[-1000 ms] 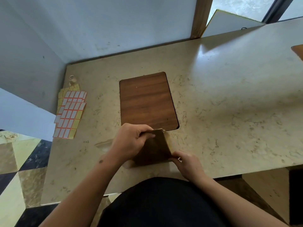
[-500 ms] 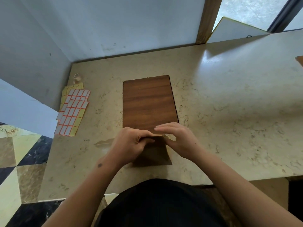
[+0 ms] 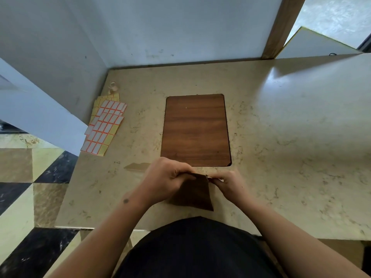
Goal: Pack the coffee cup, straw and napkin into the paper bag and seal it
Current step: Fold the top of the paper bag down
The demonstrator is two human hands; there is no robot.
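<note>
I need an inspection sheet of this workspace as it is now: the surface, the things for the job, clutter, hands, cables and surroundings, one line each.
Surface: beige marbled counter with a brown wood-grain panel in the middle.
Job's things: brown paper bag near the front edge; cup, straw and napkin not seen.
Clutter: sheets of red-edged sticker labels at the left edge; a small pale curled object behind them.
Hands: left hand and right hand both pinch the bag's top edge.
Cables: nothing seen.
Surroundings: white wall behind, wooden post at back right, tiled floor at left.
</note>
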